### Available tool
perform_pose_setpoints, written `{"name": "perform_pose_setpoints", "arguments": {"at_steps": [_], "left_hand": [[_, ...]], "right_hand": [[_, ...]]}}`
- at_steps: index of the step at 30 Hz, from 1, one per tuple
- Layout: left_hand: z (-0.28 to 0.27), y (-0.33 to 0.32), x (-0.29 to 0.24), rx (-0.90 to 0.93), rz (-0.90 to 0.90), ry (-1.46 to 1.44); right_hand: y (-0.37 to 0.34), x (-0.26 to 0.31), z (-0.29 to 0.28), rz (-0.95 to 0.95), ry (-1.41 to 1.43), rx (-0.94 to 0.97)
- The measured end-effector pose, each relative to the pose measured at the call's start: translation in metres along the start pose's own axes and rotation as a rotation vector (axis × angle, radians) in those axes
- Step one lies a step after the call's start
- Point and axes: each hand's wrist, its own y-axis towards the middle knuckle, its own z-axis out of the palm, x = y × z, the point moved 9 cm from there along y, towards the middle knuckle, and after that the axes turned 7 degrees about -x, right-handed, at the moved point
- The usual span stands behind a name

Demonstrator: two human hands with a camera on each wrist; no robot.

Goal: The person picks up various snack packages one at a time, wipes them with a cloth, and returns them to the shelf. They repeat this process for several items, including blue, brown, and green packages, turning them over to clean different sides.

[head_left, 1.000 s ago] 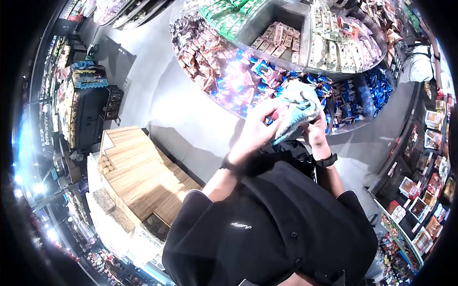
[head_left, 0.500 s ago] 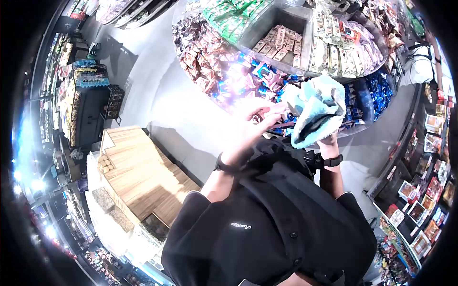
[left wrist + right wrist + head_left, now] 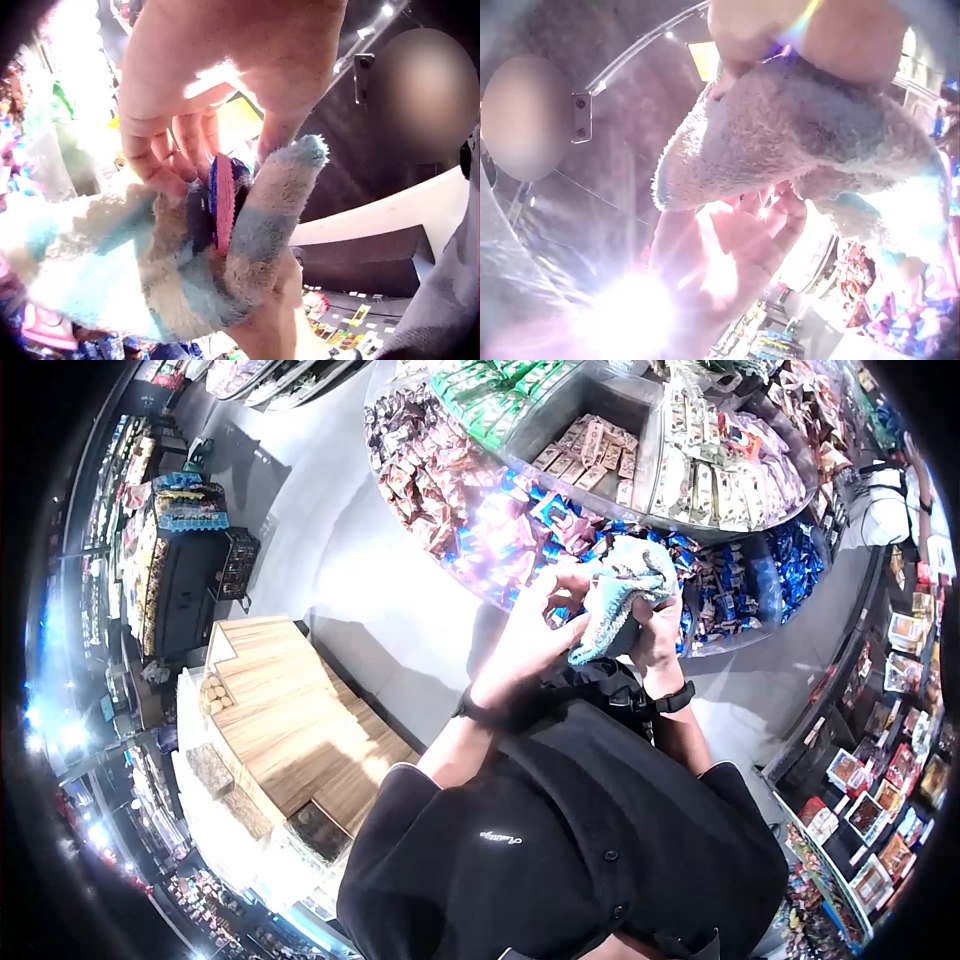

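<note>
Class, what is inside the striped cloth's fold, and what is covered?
Between folds of the striped cloth, the left wrist view shows a thin pink-and-blue thing. Cloth covers its lower end, so what it is cannot be told.

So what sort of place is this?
It looks like a shop, probably one selling sweets or snacks. The clues are the round tiered display bin, the heaps of small blue wrapped packets in it, and the rows of packaged goods along the right of the head view.

tiered display bin [image 3: 610, 400] | lower: blue packets [image 3: 795, 565], pinkish packets [image 3: 425, 490] | upper: green packets [image 3: 490, 402], pale packets [image 3: 710, 475]
</note>
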Motion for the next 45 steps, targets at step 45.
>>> {"name": "perform_pose_setpoints", "arguments": {"at_steps": [45], "left_hand": [[-0.107,0.114,0.128,-0.548,0.166,0.486]], "right_hand": [[-0.046,0.022,-0.094,-0.697,-1.775,-0.068]]}}
